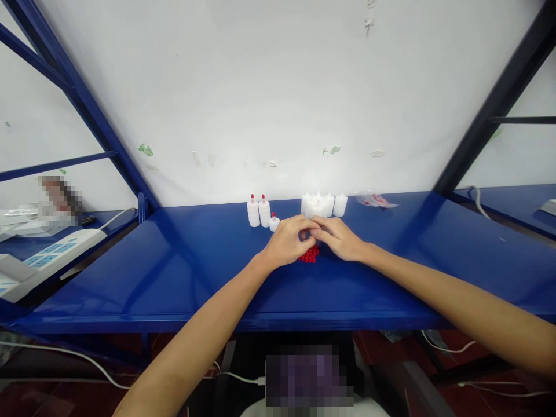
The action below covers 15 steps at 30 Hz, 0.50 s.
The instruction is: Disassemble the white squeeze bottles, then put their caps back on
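Note:
My left hand (286, 242) and my right hand (341, 238) meet above the blue table, fingertips pinched together. Whatever they hold between them, if anything, is hidden by the fingers. Just beneath lies a cluster of small red caps (308, 255), partly covered by my left hand. To the left of my hands stand white plastic bottles with red-capped tips (264, 213), and a lower red-tipped bottle (274, 223) is close to my left knuckles. Behind my hands is a tight group of white bottles (318, 206) without red caps.
A clear plastic bag with something red (377, 201) lies at the back right of the blue table (182, 260). A white wall rises behind, with blue frame posts (104, 127) at the sides. White power strips (56, 255) sit at far left.

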Motion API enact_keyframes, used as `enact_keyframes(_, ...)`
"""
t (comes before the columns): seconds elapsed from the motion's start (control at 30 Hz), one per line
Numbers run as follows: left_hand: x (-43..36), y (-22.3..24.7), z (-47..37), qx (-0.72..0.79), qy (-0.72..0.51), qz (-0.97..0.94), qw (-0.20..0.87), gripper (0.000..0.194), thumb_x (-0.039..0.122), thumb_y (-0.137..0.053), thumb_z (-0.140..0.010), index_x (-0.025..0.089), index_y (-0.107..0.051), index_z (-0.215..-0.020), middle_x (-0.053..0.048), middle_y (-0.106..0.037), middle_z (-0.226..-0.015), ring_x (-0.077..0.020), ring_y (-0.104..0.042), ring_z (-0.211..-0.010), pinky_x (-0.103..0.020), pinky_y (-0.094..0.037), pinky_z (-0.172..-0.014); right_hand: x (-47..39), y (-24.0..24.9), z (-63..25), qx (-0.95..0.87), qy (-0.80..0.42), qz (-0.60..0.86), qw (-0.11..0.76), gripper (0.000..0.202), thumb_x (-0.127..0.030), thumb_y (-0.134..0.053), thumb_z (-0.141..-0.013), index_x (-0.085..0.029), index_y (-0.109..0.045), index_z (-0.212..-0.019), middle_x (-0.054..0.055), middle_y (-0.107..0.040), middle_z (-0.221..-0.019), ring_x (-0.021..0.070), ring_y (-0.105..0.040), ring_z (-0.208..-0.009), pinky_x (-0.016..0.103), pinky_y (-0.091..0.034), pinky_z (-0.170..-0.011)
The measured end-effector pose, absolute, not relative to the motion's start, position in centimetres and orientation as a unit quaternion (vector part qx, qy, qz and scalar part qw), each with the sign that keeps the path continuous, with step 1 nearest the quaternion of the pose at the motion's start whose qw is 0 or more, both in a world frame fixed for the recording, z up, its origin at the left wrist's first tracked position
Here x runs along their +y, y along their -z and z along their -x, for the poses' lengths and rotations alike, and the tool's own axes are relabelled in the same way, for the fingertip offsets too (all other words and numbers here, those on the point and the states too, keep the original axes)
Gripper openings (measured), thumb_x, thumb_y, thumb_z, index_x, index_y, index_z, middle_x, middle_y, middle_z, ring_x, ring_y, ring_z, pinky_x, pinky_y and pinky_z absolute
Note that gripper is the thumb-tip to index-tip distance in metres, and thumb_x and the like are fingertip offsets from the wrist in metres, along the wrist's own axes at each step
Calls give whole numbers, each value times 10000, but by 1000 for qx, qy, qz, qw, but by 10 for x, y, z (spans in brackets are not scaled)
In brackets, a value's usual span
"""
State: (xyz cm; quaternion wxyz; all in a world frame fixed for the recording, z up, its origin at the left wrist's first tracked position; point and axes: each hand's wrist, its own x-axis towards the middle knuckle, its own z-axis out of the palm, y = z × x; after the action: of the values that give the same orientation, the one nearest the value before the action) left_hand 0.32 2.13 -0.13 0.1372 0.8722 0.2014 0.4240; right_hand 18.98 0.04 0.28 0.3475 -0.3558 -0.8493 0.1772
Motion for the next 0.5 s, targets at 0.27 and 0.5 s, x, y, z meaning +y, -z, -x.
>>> enact_keyframes(0.27, 18, 0, -5, 198, -415, -875, 149, 157, 108, -572, -801, 152, -694, -889, -23, -633, -770, -115, -558, -673, -243, -476, -671, -2, -5, -188, -849, -187, 345, 354, 241, -353, -428, -954, -192, -585, -867, 33, -659, -833, 185, -585, -746, 304, -418, -712)
enact_keyframes(0.5, 19, 1, -4, 214, -373, -892, 142, 186, 135, -589, -819, 156, -694, -970, -8, -657, -756, -111, -559, -642, -239, -450, -671, -5, -5, -187, -844, -150, 366, 363, 163, -241, -422, -874, -202, -575, -913, 6, -629, -749, 168, -552, -645, 294, -389, -652)
